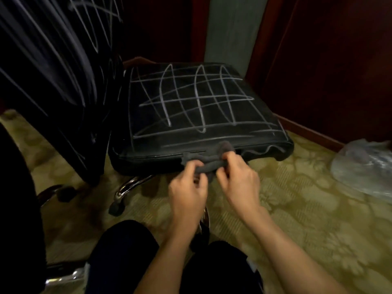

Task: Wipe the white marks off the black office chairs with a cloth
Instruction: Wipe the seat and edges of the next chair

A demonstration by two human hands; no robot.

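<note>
Grey and bunched into a twisted roll, the cloth (209, 164) is held at the front edge of a black chair seat (191, 102), the left hand (187, 189) and right hand (237, 179) each pinching it with curled fingers. White marks (191, 98) cross the seat in a rough grid, and more streak the blurred chair back (53, 60) at left, above a patterned carpet (297, 209).

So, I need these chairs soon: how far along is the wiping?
Nothing looks wiped yet: the seat carries a full grid of white marks, and the backrest is streaked too. Both the left hand and right hand are bunching the grey cloth at the seat's front edge. All wiping remains.
</note>
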